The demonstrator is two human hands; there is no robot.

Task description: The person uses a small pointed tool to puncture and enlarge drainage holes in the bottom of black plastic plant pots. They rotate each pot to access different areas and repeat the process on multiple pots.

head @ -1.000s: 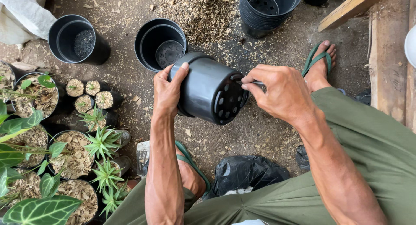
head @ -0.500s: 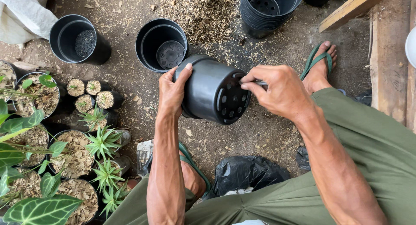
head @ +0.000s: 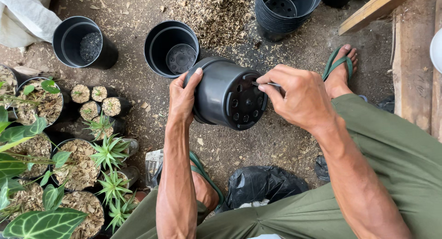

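Note:
My left hand (head: 182,99) grips the rim of a black plastic pot (head: 226,94) that lies tilted on its side above the ground, its holed bottom turned toward me. My right hand (head: 299,97) pinches a thin metal tool (head: 270,84) whose tip rests against the edge of the pot's bottom. Just behind the held pot an empty black pot (head: 171,48) stands upright on the dirt.
Another empty pot (head: 82,42) and a stack of black pots (head: 283,11) stand farther back by a heap of husk (head: 214,13). Potted seedlings (head: 78,163) crowd the left. A black bag (head: 262,186) lies near my green trousers. Wooden planks (head: 410,59) sit at right.
The pot has been turned a little and my left hand has shifted its hold on the rim. My right hand stays at the pot's bottom with the tool.

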